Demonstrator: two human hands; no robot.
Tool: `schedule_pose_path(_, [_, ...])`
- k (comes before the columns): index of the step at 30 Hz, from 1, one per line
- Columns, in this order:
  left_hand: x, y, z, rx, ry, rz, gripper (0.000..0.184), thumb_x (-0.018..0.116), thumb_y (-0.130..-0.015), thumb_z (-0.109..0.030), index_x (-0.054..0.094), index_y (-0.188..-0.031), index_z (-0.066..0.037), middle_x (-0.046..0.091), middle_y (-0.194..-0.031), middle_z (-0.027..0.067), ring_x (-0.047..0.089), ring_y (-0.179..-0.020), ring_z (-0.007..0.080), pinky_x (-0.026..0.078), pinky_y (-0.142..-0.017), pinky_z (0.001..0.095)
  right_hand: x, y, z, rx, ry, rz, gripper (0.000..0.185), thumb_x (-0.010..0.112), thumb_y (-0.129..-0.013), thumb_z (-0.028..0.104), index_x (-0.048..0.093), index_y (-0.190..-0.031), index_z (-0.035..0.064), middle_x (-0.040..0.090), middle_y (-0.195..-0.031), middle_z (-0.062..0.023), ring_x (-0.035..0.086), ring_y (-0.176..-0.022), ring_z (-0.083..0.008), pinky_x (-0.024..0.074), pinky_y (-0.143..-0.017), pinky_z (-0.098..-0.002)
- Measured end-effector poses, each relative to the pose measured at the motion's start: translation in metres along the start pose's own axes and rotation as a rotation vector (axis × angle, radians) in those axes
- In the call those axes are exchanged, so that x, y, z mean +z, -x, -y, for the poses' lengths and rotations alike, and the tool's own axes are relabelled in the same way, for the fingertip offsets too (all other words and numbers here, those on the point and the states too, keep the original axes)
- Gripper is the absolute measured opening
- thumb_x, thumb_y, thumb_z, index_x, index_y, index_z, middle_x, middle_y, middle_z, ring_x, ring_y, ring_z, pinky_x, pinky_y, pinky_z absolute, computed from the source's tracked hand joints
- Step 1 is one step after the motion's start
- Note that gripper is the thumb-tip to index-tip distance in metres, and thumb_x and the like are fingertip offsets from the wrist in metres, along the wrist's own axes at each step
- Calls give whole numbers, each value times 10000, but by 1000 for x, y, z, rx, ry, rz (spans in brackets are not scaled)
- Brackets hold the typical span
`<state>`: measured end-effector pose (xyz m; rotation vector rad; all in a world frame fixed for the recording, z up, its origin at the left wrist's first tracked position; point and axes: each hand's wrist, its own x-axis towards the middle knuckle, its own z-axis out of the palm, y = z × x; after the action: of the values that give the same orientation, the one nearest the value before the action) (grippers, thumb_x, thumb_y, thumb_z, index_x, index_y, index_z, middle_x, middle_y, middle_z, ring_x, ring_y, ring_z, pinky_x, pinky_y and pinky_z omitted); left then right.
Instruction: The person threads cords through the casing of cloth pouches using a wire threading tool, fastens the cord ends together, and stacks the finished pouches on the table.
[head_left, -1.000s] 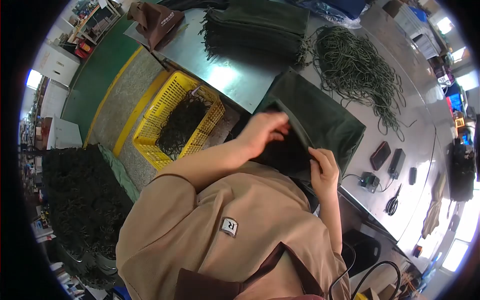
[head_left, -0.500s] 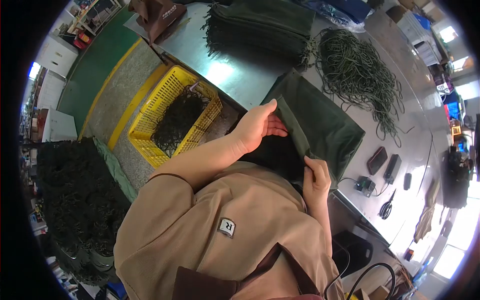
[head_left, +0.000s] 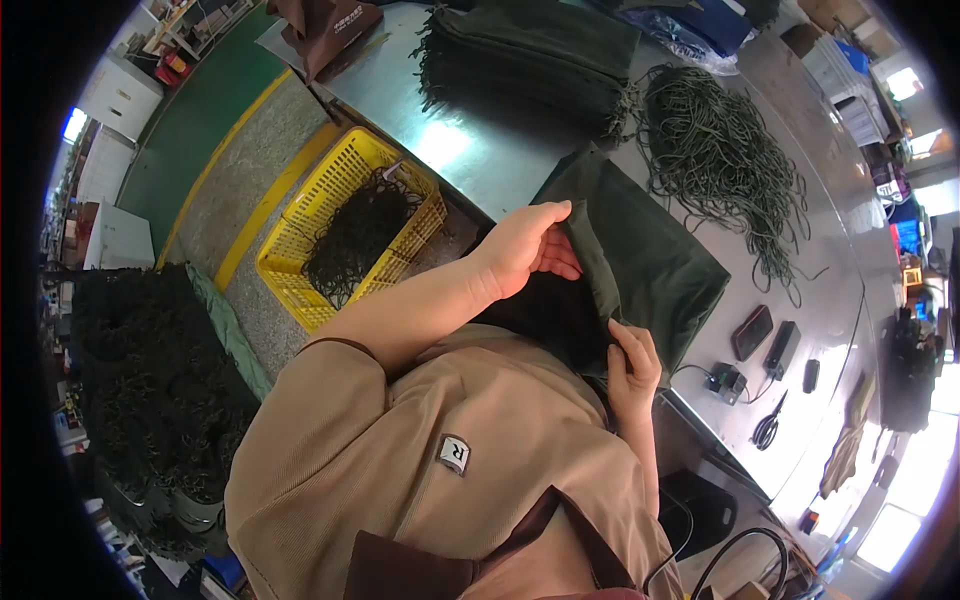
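A dark green fabric piece [head_left: 650, 255], smooth like a bag or cover, lies on the table edge and hangs towards my body. Its near edge is folded up into a lighter hem strip [head_left: 597, 262]. My left hand [head_left: 530, 248] grips the upper end of this strip, thumb on top and fingers curled beneath. Lower down, my right hand [head_left: 635, 365] pinches the same edge between thumb and fingers. Below the strip, the fabric's dark inner side falls into shadow over my lap.
A stack of fringed green fabric [head_left: 530, 65] and a heap of green cord [head_left: 715, 150] lie on the metal table [head_left: 475, 175]. Scissors [head_left: 768, 428], a black adapter [head_left: 728, 382] and small dark objects sit at right. A yellow basket [head_left: 285, 240] of dark cord stands left.
My left hand has shifted slightly right along with the fabric edge, and the strip stands a little steeper. My right hand keeps its pinch.
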<state>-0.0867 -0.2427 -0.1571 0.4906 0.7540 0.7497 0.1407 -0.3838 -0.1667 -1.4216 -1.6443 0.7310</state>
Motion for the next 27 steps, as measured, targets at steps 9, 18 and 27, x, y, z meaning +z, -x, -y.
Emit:
schedule_pose_path(9, [46,-75,26,371,96,-206,391,533,-1015,-397,592,-851,-46,566,-820,2,495,-755,112,422,-690,307,43,-70,2,232,-469,-86,256,617,-936,-26,635,-1191,-16,633,-1062,-75,663,-751,-114,511,-616,-211])
schedule_pose_path(18, [113,-90,-53,837,-992,110,480,579,-1000,-327,560,-704,50,538,-599,191,502,-530,241,412,-541,389,-29,-197,27,37,-542,-509,279,679,-951,141,673,-1177,-23,629,-846,4,525,-732,-47,438,-648,-215])
schedule_pose_path(27, [135,-138,-192,652,-1724,495,514,556,-971,-439,690,-850,42,682,-787,215,647,-702,320,508,-729,388,-221,-178,2,-572,-1096,-1148,231,563,-1032,258,633,-994,41,486,-745,9,422,-631,-54,301,-522,-212])
